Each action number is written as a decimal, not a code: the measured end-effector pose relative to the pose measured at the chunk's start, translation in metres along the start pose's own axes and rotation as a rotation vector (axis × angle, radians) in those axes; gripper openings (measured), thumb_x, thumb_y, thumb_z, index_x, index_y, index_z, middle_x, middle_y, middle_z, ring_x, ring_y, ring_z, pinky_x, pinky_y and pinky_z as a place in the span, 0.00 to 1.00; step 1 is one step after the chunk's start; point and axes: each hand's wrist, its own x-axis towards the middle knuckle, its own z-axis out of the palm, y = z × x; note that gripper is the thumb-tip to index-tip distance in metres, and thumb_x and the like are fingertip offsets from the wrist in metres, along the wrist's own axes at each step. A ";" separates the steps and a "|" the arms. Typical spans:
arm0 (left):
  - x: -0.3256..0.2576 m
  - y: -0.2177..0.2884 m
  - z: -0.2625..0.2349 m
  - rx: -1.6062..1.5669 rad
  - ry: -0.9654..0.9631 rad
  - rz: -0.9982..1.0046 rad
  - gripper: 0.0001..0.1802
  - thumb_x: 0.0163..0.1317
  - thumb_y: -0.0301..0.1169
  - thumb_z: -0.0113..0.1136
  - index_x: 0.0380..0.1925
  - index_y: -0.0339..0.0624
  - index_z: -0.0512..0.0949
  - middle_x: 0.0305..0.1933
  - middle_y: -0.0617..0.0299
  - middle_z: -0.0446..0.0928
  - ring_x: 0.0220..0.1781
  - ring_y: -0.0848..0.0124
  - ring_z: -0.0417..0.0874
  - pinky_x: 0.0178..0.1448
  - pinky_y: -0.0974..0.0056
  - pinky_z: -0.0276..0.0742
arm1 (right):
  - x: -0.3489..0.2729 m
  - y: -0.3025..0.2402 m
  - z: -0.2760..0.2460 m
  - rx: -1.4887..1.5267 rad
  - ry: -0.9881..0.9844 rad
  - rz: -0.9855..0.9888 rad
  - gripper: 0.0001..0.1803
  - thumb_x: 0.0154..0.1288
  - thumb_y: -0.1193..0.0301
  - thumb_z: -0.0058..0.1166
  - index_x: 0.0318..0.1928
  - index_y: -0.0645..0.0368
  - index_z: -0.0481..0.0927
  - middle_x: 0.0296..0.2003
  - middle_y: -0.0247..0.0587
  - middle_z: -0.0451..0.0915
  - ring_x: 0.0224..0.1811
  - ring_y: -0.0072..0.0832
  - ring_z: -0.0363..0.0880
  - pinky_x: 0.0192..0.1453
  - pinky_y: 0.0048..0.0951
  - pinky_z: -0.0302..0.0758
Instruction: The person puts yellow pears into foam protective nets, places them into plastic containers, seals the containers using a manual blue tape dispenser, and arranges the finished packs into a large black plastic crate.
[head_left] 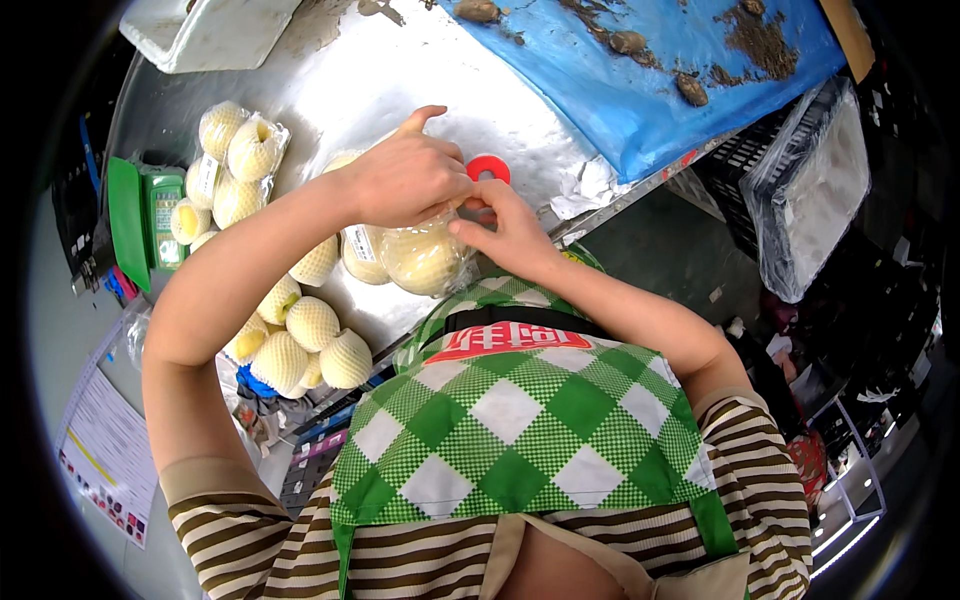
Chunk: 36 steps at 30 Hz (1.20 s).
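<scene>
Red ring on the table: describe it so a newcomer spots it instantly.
Start at the steel table, then find the blue sheet on its right. The red ring lies flat near that sheet, just past the right hand. It is the only red thing there, small with a centre hole, unlike the pale netted fruit.

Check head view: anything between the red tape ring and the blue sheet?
Nothing: only bare shiny metal table lies between the red tape ring and the blue sheet, as the head view shows.
</scene>
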 end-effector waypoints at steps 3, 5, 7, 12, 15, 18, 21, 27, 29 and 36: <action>0.004 -0.002 0.005 0.025 -0.027 -0.026 0.04 0.46 0.25 0.58 0.20 0.47 0.74 0.26 0.64 0.75 0.40 0.71 0.78 0.65 0.45 0.51 | 0.002 -0.002 0.002 0.166 -0.007 0.161 0.15 0.55 0.69 0.58 0.40 0.67 0.76 0.33 0.38 0.79 0.36 0.19 0.75 0.41 0.22 0.72; 0.007 -0.003 0.007 0.063 -0.063 -0.045 0.04 0.46 0.25 0.58 0.19 0.47 0.73 0.24 0.65 0.74 0.38 0.70 0.77 0.62 0.47 0.54 | 0.004 0.002 0.007 0.209 0.073 0.191 0.09 0.55 0.72 0.59 0.34 0.66 0.78 0.27 0.33 0.79 0.31 0.16 0.75 0.37 0.19 0.71; 0.011 -0.003 0.007 0.074 -0.085 -0.058 0.04 0.46 0.26 0.57 0.18 0.47 0.73 0.22 0.66 0.73 0.35 0.69 0.77 0.60 0.50 0.56 | 0.003 0.003 0.008 0.236 0.125 0.176 0.08 0.54 0.73 0.59 0.32 0.66 0.78 0.26 0.33 0.79 0.30 0.15 0.74 0.36 0.19 0.71; 0.019 -0.006 0.012 0.108 -0.146 -0.098 0.05 0.46 0.27 0.58 0.17 0.48 0.72 0.20 0.66 0.72 0.33 0.68 0.76 0.53 0.56 0.58 | 0.005 0.015 0.016 0.170 0.246 0.114 0.09 0.47 0.72 0.60 0.27 0.65 0.78 0.23 0.41 0.80 0.26 0.24 0.79 0.32 0.25 0.74; 0.021 -0.010 0.015 0.131 -0.164 -0.093 0.03 0.46 0.28 0.57 0.17 0.49 0.74 0.20 0.65 0.73 0.31 0.67 0.76 0.50 0.58 0.59 | 0.006 0.012 0.019 0.115 0.293 0.072 0.07 0.46 0.74 0.60 0.26 0.64 0.77 0.21 0.40 0.79 0.24 0.24 0.78 0.31 0.24 0.74; 0.024 -0.012 0.017 0.133 -0.159 -0.104 0.03 0.48 0.29 0.56 0.24 0.48 0.78 0.22 0.63 0.77 0.29 0.64 0.77 0.49 0.58 0.59 | 0.007 0.017 0.021 0.104 0.321 0.046 0.06 0.45 0.75 0.60 0.24 0.63 0.77 0.20 0.39 0.78 0.24 0.24 0.78 0.31 0.24 0.74; 0.027 -0.007 0.008 -0.041 -0.109 -0.195 0.11 0.50 0.29 0.56 0.35 0.44 0.75 0.30 0.59 0.79 0.36 0.61 0.79 0.52 0.53 0.62 | 0.005 0.015 0.025 0.081 0.298 0.052 0.05 0.44 0.76 0.60 0.23 0.63 0.77 0.20 0.39 0.78 0.24 0.24 0.78 0.31 0.24 0.74; -0.019 0.022 0.004 -0.176 0.714 -0.198 0.24 0.56 0.27 0.55 0.54 0.41 0.67 0.44 0.53 0.76 0.49 0.59 0.77 0.60 0.60 0.65 | 0.010 0.021 0.035 0.151 0.294 0.007 0.04 0.45 0.77 0.59 0.23 0.63 0.77 0.20 0.36 0.77 0.21 0.20 0.73 0.28 0.23 0.71; -0.053 0.034 0.026 -0.407 1.039 -0.405 0.20 0.57 0.27 0.56 0.51 0.39 0.70 0.45 0.53 0.77 0.49 0.61 0.77 0.57 0.63 0.68 | 0.016 0.033 0.033 0.182 0.306 0.094 0.04 0.46 0.77 0.58 0.24 0.64 0.77 0.20 0.35 0.77 0.22 0.19 0.73 0.29 0.22 0.71; -0.123 0.061 0.183 -0.821 1.464 -0.976 0.22 0.63 0.31 0.51 0.55 0.34 0.67 0.57 0.53 0.69 0.60 0.65 0.68 0.64 0.59 0.61 | 0.014 0.048 0.030 0.205 0.244 0.265 0.07 0.54 0.71 0.57 0.28 0.63 0.76 0.22 0.32 0.76 0.24 0.16 0.72 0.29 0.19 0.69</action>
